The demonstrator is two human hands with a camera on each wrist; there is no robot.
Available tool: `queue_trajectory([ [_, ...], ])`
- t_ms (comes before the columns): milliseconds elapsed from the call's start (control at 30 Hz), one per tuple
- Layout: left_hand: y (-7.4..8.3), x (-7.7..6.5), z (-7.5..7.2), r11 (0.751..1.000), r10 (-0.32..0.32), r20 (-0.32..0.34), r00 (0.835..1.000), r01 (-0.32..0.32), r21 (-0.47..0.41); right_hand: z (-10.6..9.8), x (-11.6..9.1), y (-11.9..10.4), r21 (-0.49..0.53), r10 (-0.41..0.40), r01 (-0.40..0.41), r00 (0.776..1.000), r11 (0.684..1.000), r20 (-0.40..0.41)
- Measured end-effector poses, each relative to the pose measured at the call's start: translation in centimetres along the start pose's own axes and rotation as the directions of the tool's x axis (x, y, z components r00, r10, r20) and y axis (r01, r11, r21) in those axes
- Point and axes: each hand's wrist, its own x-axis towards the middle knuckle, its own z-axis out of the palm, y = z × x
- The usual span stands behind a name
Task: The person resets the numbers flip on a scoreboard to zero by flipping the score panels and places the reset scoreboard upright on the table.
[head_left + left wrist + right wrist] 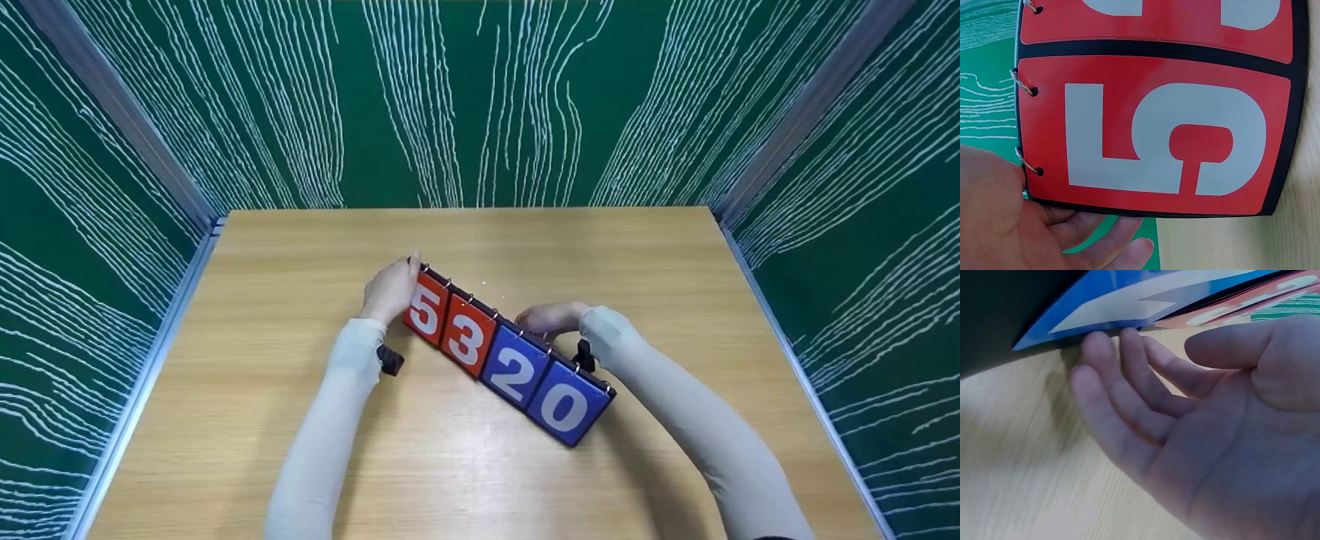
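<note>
A flip scoreboard [480,346] is tilted over the table, its red cards reading 5 and 3, its blue cards 2 and 0. At its upper left end, my left hand [391,289] holds the corner. The left wrist view shows that hand [1072,230] beside the red 5 card [1157,135], some fingers partly hidden behind the board. My right hand [553,318] is behind the board near the blue cards. In the right wrist view, the fingertips of the right hand [1196,416] touch the lower edge of a blue card [1123,304], and the thumb stands apart.
The board is above a light wooden table [262,300]. Green walls [465,105] with white wavy lines enclose the back and both sides, joined by grey metal posts [127,112]. Metal rings [1026,163] run along the board's top edge.
</note>
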Motion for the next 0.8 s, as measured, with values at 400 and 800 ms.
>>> queue_trajectory([
  [400,-0.07,-0.05,0.0,1.0,0.007,-0.003,1.0,-0.007,0.015,0.3,0.24,0.43,0.043,-0.003,0.001,0.999,0.999,0.032],
  [800,0.04,-0.04,-0.07,1.0,0.004,0.001,1.0,-0.004,0.007,-0.04,0.12,0.57,0.029,0.009,-0.009,1.0,1.0,0.018],
])
